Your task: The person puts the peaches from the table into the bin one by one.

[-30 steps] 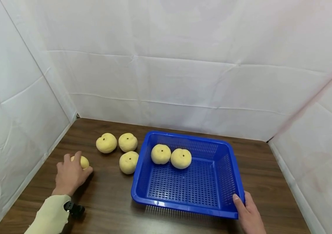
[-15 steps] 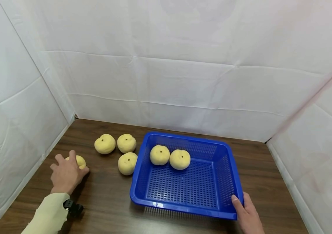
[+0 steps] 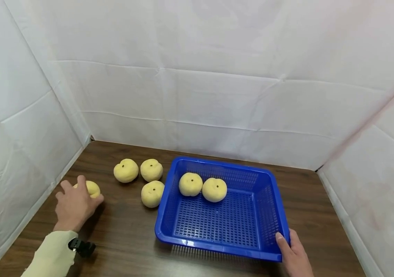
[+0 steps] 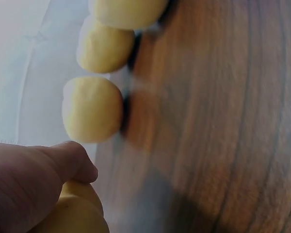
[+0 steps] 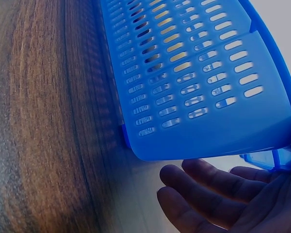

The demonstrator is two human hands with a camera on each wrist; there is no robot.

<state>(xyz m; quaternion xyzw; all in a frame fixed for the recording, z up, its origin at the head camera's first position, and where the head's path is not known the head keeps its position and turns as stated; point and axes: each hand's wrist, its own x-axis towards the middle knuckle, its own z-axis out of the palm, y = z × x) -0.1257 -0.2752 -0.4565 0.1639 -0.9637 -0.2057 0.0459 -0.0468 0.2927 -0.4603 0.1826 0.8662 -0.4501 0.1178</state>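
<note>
In the head view my left hand (image 3: 73, 204) is at the left of the table, its fingers and thumb around a yellow peach (image 3: 93, 188). The left wrist view shows the thumb (image 4: 68, 162) against that peach (image 4: 75, 213); the other fingers are out of sight there. My right hand (image 3: 295, 254) grips the near right corner of a blue plastic basket (image 3: 217, 249), thumb over the rim. From the right wrist, several fingers (image 5: 208, 194) appear below the basket's slotted wall (image 5: 208, 126). Two yellow peaches, one left (image 3: 190, 184) and one right (image 3: 214, 189), lie inside.
Three more yellow peaches stand between my left hand and the basket: one at left (image 3: 126, 170), one at back (image 3: 151, 170), one nearer (image 3: 152, 194) beside the basket's left wall. White cloth (image 3: 217, 96) encloses the brown wooden table (image 3: 124, 238) at the back and sides.
My left hand has shifted slightly left, and the peach at its fingers has moved a little left with it. The right hand and the basket stay in place.
</note>
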